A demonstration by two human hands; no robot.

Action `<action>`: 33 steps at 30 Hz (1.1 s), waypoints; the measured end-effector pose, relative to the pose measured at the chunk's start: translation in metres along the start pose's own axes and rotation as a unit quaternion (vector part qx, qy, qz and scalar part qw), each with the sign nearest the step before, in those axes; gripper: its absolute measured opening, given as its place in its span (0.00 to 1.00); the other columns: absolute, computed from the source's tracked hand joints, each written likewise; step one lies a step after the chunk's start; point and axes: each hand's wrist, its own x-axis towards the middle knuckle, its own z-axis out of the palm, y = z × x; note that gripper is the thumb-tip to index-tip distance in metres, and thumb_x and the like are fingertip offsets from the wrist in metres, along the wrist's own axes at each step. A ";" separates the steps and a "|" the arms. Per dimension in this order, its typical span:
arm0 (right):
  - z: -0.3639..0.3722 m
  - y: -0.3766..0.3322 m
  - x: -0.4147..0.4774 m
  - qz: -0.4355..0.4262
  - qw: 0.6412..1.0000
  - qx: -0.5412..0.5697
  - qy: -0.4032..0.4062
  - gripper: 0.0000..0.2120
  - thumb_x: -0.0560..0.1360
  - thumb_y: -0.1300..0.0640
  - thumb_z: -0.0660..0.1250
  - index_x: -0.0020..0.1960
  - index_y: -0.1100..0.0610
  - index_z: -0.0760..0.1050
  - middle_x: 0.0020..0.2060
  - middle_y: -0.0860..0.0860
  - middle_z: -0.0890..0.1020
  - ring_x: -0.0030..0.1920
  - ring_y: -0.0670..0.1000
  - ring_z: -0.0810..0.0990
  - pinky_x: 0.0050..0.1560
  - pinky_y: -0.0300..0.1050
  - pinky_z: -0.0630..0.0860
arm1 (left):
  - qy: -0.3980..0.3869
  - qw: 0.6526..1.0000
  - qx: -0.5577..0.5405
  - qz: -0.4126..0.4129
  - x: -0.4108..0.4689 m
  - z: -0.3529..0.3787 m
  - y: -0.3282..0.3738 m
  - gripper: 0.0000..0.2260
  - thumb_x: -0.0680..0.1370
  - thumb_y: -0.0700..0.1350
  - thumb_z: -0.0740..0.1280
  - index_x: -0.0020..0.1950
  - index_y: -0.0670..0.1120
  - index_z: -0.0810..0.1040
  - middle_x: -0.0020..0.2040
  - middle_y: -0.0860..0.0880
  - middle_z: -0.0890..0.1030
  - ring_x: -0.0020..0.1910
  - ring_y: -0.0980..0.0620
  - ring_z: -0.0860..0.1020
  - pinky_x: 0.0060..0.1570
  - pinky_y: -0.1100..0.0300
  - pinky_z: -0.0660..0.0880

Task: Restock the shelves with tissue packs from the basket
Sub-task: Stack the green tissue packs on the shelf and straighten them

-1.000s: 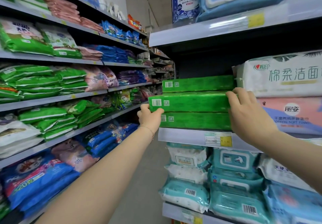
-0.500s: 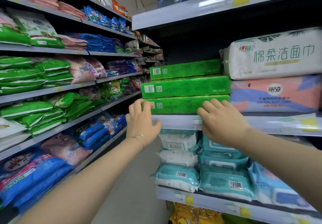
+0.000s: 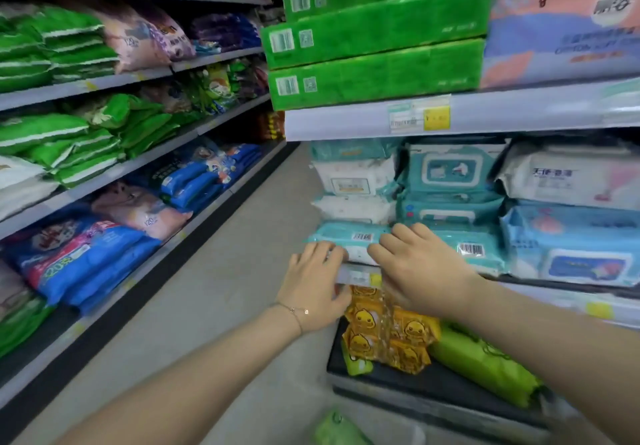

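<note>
Three flat green tissue packs (image 3: 377, 74) lie stacked on the upper right shelf (image 3: 519, 112), with no hand on them. My left hand (image 3: 311, 285) and my right hand (image 3: 419, 271) hang in front of the lower shelf edge (image 3: 356, 276), fingers relaxed and holding nothing. Their fingertips are at a teal wipes pack (image 3: 349, 237) on that shelf. A green pack (image 3: 337, 429) shows at the bottom edge; the basket itself is not clearly visible.
Teal, white and blue wipes packs (image 3: 450, 181) fill the lower shelf. Yellow duck-print packs (image 3: 388, 330) and green bags (image 3: 485, 365) lie on the bottom shelf. Shelving with green and blue packs (image 3: 86, 154) lines the left side of the grey aisle floor (image 3: 221, 299).
Both hands have left the green stack and dropped from the upper shelf edge to the lower shelf edge. The view has tilted downward.
</note>
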 end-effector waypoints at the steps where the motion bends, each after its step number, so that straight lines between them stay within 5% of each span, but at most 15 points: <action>1: 0.009 -0.008 -0.007 0.000 1.000 0.020 -0.010 0.13 0.62 0.52 0.73 0.42 0.56 0.74 0.35 0.52 0.75 0.37 0.56 0.74 0.36 0.48 0.70 | -0.016 1.000 -0.011 -0.008 -0.006 0.011 0.001 0.18 0.72 0.53 0.63 0.60 0.49 0.71 0.59 0.51 0.71 0.60 0.48 0.68 0.49 0.55 0.63; 6: 0.053 -0.038 -0.035 0.005 0.994 0.087 -0.062 0.09 0.68 0.52 0.58 0.42 0.56 0.71 0.36 0.53 0.76 0.38 0.56 0.75 0.36 0.46 0.71 | -0.088 0.994 -0.040 -0.047 -0.031 0.064 0.000 0.18 0.74 0.52 0.65 0.62 0.49 0.70 0.60 0.50 0.71 0.61 0.48 0.67 0.55 0.53 0.67; 11: 0.088 -0.067 -0.055 0.033 0.977 0.136 -0.160 0.12 0.61 0.55 0.72 0.41 0.57 0.74 0.36 0.54 0.77 0.37 0.58 0.77 0.35 0.48 0.73 | -0.175 0.980 -0.052 -0.085 -0.059 0.118 -0.006 0.20 0.74 0.52 0.65 0.64 0.49 0.68 0.62 0.49 0.70 0.63 0.47 0.66 0.58 0.52 0.67; 16: 0.121 -0.092 -0.075 0.059 0.939 0.231 -0.247 0.11 0.62 0.58 0.72 0.42 0.59 0.75 0.36 0.55 0.78 0.38 0.58 0.78 0.36 0.48 0.74 | -0.273 0.949 -0.061 -0.142 -0.091 0.175 -0.006 0.20 0.75 0.52 0.65 0.64 0.48 0.66 0.64 0.48 0.69 0.65 0.46 0.66 0.59 0.50 0.66; 19: 0.145 -0.103 -0.086 0.149 0.903 0.277 -0.291 0.08 0.74 0.57 0.62 0.51 0.57 0.71 0.48 0.55 0.76 0.50 0.58 0.74 0.43 0.47 0.67 | -0.352 0.909 -0.076 -0.209 -0.111 0.214 -0.002 0.23 0.75 0.53 0.65 0.68 0.48 0.64 0.66 0.47 0.68 0.66 0.45 0.65 0.61 0.49 0.66; 22: 0.161 -0.117 -0.095 0.241 0.862 0.321 -0.311 0.09 0.75 0.55 0.61 0.53 0.57 0.71 0.50 0.54 0.75 0.51 0.57 0.73 0.43 0.47 0.69 | -0.418 0.858 -0.101 -0.280 -0.133 0.254 0.004 0.26 0.75 0.54 0.65 0.69 0.47 0.63 0.66 0.45 0.68 0.67 0.43 0.65 0.61 0.48 0.67; 30: 0.202 -0.141 -0.125 0.206 0.798 0.354 -0.442 0.12 0.71 0.44 0.54 0.44 0.52 0.67 0.47 0.52 0.76 0.49 0.56 0.77 0.45 0.51 0.77 | -0.458 0.729 -0.220 -0.459 -0.191 0.338 0.025 0.25 0.72 0.55 0.63 0.66 0.47 0.70 0.62 0.45 0.75 0.61 0.42 0.74 0.59 0.49 0.74; 33: 0.203 -0.140 -0.123 0.226 0.785 0.359 -0.451 0.12 0.76 0.49 0.60 0.52 0.56 0.72 0.50 0.54 0.77 0.52 0.57 0.77 0.50 0.52 0.76 | -0.485 0.676 -0.240 -0.501 -0.220 0.371 0.039 0.27 0.73 0.57 0.60 0.71 0.49 0.69 0.67 0.46 0.74 0.65 0.42 0.73 0.63 0.51 0.71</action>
